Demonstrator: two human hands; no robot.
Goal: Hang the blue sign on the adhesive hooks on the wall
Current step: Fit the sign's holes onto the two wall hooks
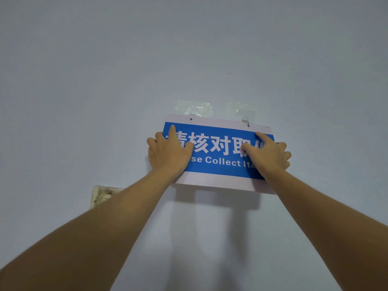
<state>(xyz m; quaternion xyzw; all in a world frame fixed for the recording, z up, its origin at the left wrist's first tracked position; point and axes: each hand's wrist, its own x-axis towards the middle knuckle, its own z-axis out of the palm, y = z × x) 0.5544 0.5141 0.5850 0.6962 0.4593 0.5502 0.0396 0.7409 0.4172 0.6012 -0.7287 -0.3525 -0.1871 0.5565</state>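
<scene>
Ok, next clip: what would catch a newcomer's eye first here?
The blue sign at centre, pressed to the pale wall by the left hand and right hand at its two ends. Just above its top edge, two clear adhesive hooks.

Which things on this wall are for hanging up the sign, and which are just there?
For the job:
- blue sign
- left adhesive hook
- right adhesive hook
- left hand
- right hand

Just there:
- dirty wall plate
- small dark mark
</scene>
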